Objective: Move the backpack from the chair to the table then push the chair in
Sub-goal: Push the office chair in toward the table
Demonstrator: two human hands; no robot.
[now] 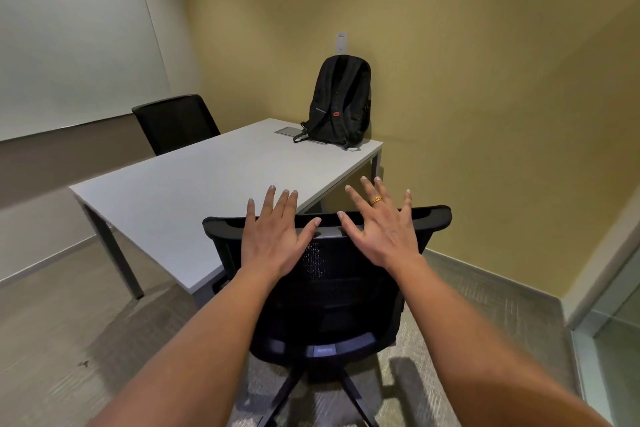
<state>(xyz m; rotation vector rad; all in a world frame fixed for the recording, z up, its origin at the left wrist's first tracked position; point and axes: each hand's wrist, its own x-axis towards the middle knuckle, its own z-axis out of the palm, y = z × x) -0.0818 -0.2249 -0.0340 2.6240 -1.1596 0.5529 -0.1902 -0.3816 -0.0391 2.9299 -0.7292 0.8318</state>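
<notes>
Reaching with both arms toward the top edge of the near chair (pixel 325 274), seen from the head camera. Left hand (pixel 273 243) spread flat, fingers splayed, over the left part of the backrest; right hand (pixel 381 236), ring on one finger, likewise splayed over the right part. Neither closed on anything; impossible to tell whether the palms press the backrest or hover just clear of it. Placed one to each side, probably so a push would run straight and not swivel the seat on its castor base.

Backpack (pixel 341 100) already off the chair: upright at the far right corner of the table (pixel 194 191), leaning against the yellow wall, straps trailing onto the tabletop beside a small grey panel (pixel 289 131). First half of the task apparently done. Near chair's seat hidden by its backrest, which stands at the table's near edge. Second chair (pixel 176 123) on the far side, tucked in.
</notes>
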